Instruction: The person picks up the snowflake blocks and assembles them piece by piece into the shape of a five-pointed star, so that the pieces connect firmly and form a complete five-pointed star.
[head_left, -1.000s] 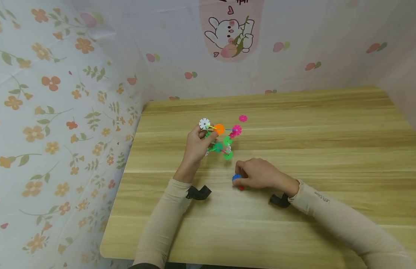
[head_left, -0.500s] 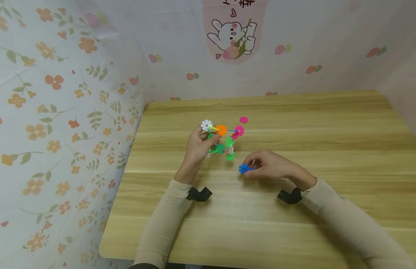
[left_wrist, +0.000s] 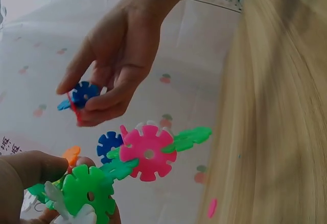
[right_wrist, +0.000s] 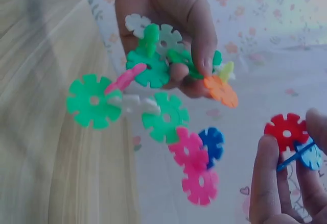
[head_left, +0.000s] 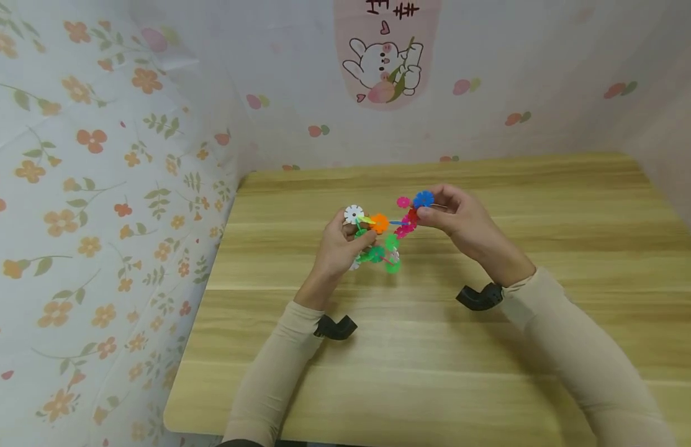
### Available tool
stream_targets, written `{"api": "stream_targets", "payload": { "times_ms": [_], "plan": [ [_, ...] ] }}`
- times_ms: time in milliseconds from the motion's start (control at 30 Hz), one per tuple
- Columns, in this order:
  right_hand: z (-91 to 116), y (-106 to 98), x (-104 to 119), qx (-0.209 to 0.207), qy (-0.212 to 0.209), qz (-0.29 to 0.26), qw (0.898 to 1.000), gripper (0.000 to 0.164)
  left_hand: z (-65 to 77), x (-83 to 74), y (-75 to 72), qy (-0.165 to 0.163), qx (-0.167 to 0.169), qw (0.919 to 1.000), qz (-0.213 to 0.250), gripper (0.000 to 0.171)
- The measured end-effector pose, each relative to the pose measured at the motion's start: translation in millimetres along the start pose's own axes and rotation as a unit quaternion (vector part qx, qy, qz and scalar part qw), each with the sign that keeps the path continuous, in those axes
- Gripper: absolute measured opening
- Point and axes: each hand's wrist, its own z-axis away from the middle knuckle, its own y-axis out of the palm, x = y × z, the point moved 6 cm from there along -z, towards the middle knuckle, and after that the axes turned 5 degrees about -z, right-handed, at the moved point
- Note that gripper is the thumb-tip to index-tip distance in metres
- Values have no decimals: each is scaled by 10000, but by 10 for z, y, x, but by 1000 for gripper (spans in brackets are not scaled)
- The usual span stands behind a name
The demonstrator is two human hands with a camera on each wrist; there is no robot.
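My left hand (head_left: 336, 248) grips a chain of notched plastic snowflake discs, its thumb and fingers on green pieces. The chain includes a white disc (head_left: 354, 215), an orange disc (head_left: 380, 223), green discs (right_wrist: 94, 101) and pink discs (left_wrist: 149, 152). Between the right hand's (head_left: 462, 223) thumb and fingers is a small joined cluster with a blue disc (head_left: 424, 198) and a red disc (right_wrist: 286, 131). In the head view this cluster overlaps the chain's pink end; both wrist views show a gap between them.
One loose pink disc (head_left: 403, 202) lies on the wooden table (head_left: 401, 372) beyond the chain. Black curved pieces (head_left: 336, 327) sit at both wrists. Printed cloth (head_left: 490, 62) hangs behind the table and along its left side.
My right hand has lifted the blue and red disc cluster from near the table's middle, carrying it away from me to the chain's pink end. The left hand has shifted slightly right.
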Motion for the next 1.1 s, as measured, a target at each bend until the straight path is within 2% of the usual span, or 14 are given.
{"api": "stream_targets", "payload": {
  "times_ms": [133,333,600,867,1100],
  "plan": [
    [-83,54,-10,-74,60,-152,9998,19,13,-21,62,350,241,9991,9,42],
    [-141,122,-35,91,142,-17,9999,15,17,-73,128,807,482,9954,-172,26],
    [-139,164,-33,119,173,-168,9996,11,9,-115,170,944,419,9945,-184,26],
    [-129,182,-13,155,88,-203,9996,9,10,-147,171,1243,241,9916,-264,27],
    [-144,243,-4,166,-78,-54,9998,10,16,-164,180,1107,77,9936,-218,27]
  ]
}}
